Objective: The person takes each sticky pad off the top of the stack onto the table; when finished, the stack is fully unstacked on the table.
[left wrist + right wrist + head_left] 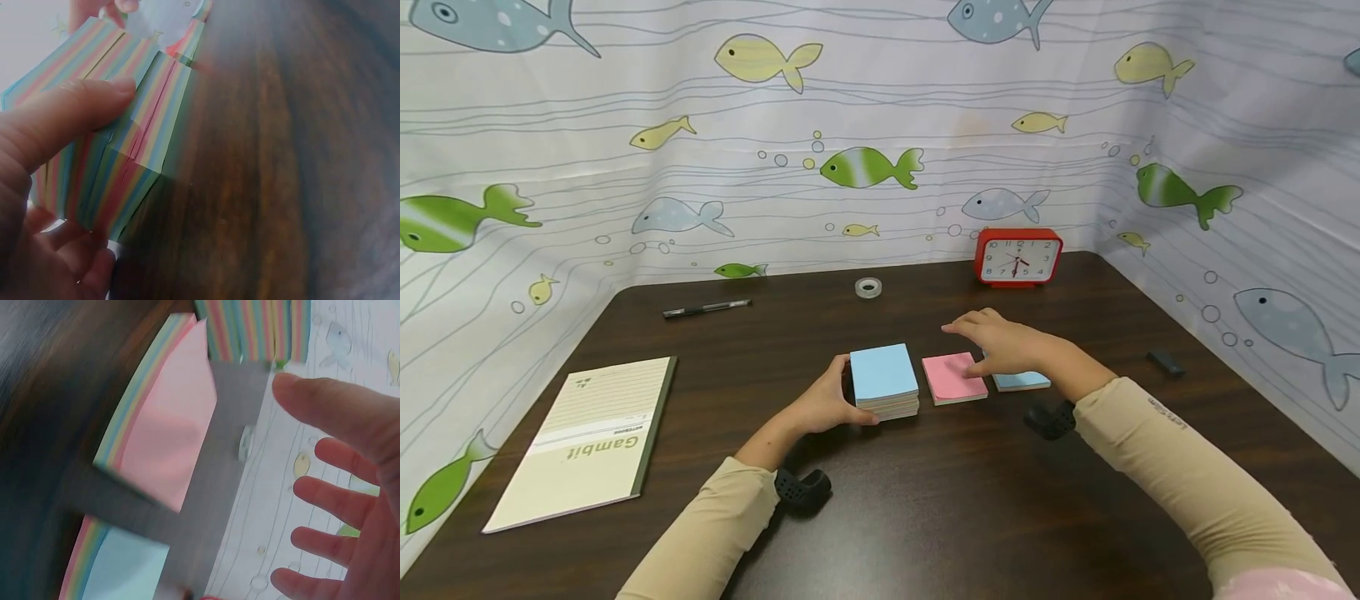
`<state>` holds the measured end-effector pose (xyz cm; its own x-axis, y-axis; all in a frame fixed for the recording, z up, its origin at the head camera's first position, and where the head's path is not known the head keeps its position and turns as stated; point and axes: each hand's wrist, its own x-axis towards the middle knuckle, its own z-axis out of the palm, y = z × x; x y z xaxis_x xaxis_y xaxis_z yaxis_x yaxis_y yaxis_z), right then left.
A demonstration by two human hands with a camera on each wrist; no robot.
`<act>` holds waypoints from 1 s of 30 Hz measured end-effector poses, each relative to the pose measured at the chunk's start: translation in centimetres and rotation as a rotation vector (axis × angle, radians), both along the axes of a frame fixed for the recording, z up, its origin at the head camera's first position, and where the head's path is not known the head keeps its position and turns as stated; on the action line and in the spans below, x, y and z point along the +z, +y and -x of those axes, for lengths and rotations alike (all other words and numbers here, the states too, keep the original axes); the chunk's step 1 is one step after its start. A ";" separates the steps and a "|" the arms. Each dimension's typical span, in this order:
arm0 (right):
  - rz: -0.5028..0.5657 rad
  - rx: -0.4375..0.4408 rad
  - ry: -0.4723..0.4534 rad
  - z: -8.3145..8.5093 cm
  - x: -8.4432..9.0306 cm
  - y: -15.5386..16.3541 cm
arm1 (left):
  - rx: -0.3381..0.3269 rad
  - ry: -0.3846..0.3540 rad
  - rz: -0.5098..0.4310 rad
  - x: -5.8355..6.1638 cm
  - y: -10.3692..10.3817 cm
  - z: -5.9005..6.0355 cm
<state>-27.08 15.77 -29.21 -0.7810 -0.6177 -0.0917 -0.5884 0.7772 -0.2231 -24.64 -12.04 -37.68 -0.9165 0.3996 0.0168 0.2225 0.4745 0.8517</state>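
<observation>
Three pads of sticky notes lie in a row across the middle of the dark table (pixel 925 517), and both hands are at them. The thick block of sticky notes (pixel 883 381), blue on top with rainbow-striped edges, is the leftmost; the left hand (pixel 829 402) grips it from its left side, thumb laid along the striped edge (the left wrist view shows the thumb (pixel 69 119) pressed flat against the coloured layers, other fingers curled under the near corner). Just right of the block, with a narrow gap between, lies the thin pink pad (pixel 953 377), and right of that, partly hidden under the wrist, a thin blue pad (pixel 1022 382).

The right hand (pixel 1000 346) hovers over the pink and blue pads with its fingers straight and spread, holding nothing; whether the fingertips touch the pink pad I cannot tell, though the right wrist view shows the palm raised clear of the paper. So the right hand is the nearer one to both thin pads, which lie directly below it, and the block sits to its left, across the gap.

Further off: a red alarm clock (pixel 1018 257) at the far edge, a roll of clear tape (pixel 868 287), a black pen (pixel 706 308) to the far left, a Gambit notebook (pixel 587 442) near left, and a small dark object (pixel 1165 362) at right
</observation>
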 end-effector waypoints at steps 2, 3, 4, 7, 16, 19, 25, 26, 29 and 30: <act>0.033 0.023 -0.024 -0.1 0.1 -0.6 | 0.003 0.005 0.009 0.0 0.0 0.0; 0.053 0.038 -0.037 -0.2 0.0 -1.0 | 0.004 0.008 0.012 0.0 0.0 0.1; 0.075 0.057 -0.050 -0.2 0.0 -1.4 | 0.004 0.008 0.010 0.0 0.0 0.1; 0.120 0.101 -0.075 0.0 -0.2 -2.7 | 0.007 0.012 0.008 -0.1 -0.1 0.2; 0.110 0.187 -0.111 0.6 -0.9 -6.8 | -0.017 0.013 0.001 -0.3 -0.2 0.5; 0.044 0.169 -0.115 0.6 -1.4 -7.8 | -0.018 0.000 -0.001 -0.1 -0.2 0.3; -0.014 0.111 -0.083 0.5 -1.8 -8.1 | -0.035 -0.018 -0.021 2.2 0.3 -1.3; -0.021 0.103 -0.077 0.5 -1.8 -8.0 | -0.036 -0.019 -0.019 2.6 0.4 -1.5; -0.036 0.082 -0.075 0.6 -1.8 -7.4 | -0.036 -0.016 -0.009 2.9 0.4 -1.7; -0.039 0.075 -0.073 0.6 -1.8 -7.1 | -0.034 -0.015 -0.007 2.6 0.4 -1.5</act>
<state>-27.71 8.66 -30.99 -0.7229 -0.6693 -0.1719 -0.6288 0.7403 -0.2378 -23.17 -11.64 -35.11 -0.9025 0.4308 0.0057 0.2255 0.4609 0.8583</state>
